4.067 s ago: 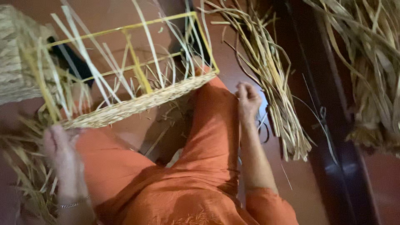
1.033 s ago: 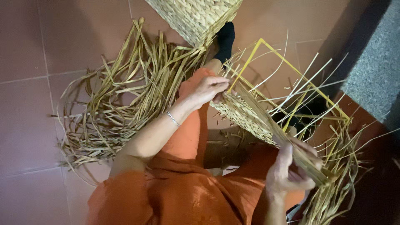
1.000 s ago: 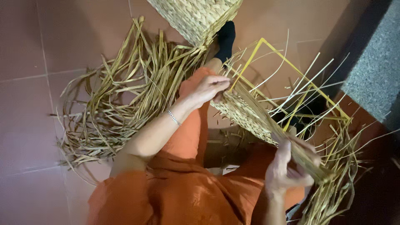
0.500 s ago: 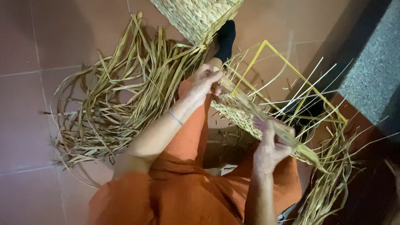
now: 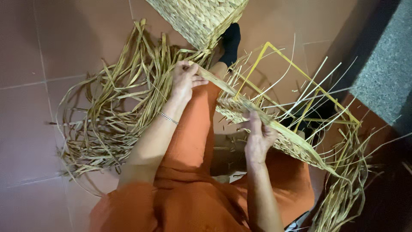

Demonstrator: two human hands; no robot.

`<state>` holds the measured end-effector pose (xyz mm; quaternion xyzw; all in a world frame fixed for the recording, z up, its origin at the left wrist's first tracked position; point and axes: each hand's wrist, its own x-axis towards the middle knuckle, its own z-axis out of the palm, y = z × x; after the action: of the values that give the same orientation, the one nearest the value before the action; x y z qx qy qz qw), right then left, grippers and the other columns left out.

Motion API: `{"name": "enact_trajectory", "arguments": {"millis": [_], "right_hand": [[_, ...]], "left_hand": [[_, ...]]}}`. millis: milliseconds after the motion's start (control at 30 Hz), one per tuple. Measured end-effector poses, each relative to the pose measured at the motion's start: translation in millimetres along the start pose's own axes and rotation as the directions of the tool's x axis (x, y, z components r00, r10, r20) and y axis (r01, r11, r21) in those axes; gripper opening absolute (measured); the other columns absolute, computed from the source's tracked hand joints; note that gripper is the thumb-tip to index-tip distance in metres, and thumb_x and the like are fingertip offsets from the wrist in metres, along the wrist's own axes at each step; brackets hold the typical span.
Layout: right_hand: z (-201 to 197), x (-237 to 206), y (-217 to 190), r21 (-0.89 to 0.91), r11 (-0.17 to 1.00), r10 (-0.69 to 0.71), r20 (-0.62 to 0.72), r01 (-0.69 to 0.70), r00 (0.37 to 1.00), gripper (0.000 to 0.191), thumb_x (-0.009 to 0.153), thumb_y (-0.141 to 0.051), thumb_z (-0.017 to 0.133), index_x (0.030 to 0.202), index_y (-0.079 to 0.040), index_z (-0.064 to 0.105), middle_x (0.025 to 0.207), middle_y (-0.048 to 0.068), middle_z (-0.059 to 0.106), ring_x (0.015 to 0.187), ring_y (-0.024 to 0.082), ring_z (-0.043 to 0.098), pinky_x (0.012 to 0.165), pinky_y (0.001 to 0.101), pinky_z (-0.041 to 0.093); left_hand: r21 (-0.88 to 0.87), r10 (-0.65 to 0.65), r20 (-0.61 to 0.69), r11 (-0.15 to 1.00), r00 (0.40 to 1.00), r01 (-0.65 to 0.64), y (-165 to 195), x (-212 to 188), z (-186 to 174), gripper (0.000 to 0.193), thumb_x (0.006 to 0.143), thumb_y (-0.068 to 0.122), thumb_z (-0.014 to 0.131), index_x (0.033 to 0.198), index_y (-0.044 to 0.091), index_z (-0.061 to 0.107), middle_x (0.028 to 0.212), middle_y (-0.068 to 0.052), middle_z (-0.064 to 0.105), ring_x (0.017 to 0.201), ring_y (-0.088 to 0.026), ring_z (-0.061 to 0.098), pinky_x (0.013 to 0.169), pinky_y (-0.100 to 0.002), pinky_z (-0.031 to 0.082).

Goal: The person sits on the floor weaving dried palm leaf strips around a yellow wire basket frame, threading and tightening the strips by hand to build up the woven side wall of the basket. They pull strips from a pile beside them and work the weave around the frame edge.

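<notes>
- A loose heap of dried straw (image 5: 107, 116), flat, ribbon-like and tan, sprawled over the smooth reddish floor tiles (image 5: 25, 51) at the left of the frame.
- The left hand (image 5: 185, 80) lay at the heap's right edge, above an orange-clad knee, its fingers pinched around one flat strand (image 5: 216, 81); a thin bracelet (image 5: 168, 118) circled the wrist.
- That strand ran taut from the left hand down to the half-woven basket (image 5: 274, 137) resting across the person's lap.
- A finished basket (image 5: 197, 17), tightly plaited in a coarse herringbone weave, stood on the tiles at top centre, just beside a foot in a black sock (image 5: 231, 41).
- The right hand (image 5: 259, 138) pressed against the woven rim of the half-done basket, fingers curled onto the weave and the strand passing over it.
- A rigid yellow wire frame (image 5: 296, 71), box-shaped, rose from the woven band, with pale upright stakes (image 5: 317, 90) fanning out stiffly between its bars.
- More frayed straw (image 5: 343, 193) trailed off the basket's right end toward the floor.
- A speckled grey slab (image 5: 382, 64) with a dark edge filled the far right corner.
</notes>
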<state>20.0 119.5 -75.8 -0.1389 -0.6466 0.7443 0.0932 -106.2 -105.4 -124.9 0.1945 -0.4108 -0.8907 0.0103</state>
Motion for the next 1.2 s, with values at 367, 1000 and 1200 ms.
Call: {"name": "enact_trajectory", "arguments": {"millis": [367,1000,1200], "right_hand": [[13,4,11,0.126,0.992,0.002,-0.046,0.004,0.999,0.012,0.101,-0.019,0.070,0.097,-0.007,0.069,0.071,0.005,0.067,0.057,0.013,0.063,0.046,0.0280,0.047],[-6,-2,18,0.246,0.966,0.104,-0.092,-0.079,0.990,0.011,0.099,-0.013,0.071,0.097,-0.002,0.074,0.071,0.010,0.067,0.052,0.014,0.058,0.045,0.0282,0.045],[-3,-12,21,0.284,0.951,0.151,-0.091,-0.120,0.984,0.018,0.099,-0.018,0.066,0.097,-0.001,0.074,0.081,0.011,0.074,0.052,0.014,0.057,0.044,0.0289,0.045]], "left_hand": [[-0.120,0.080,-0.096,0.989,0.992,-0.091,19,9,-20,0.018,0.097,0.013,0.066,0.103,0.009,0.049,0.090,-0.010,0.066,0.075,-0.026,0.072,0.069,-0.046,0.066],[0.163,-0.191,0.386,0.977,0.903,0.137,-50,-26,11,0.030,0.104,0.025,0.062,0.110,-0.004,0.065,0.095,-0.013,0.075,0.082,-0.019,0.073,0.072,-0.033,0.059],[0.449,0.022,0.319,0.877,0.947,-0.172,-37,-49,12,0.027,0.106,0.027,0.062,0.115,0.002,0.068,0.096,-0.007,0.077,0.084,-0.015,0.073,0.073,-0.030,0.060]]}}
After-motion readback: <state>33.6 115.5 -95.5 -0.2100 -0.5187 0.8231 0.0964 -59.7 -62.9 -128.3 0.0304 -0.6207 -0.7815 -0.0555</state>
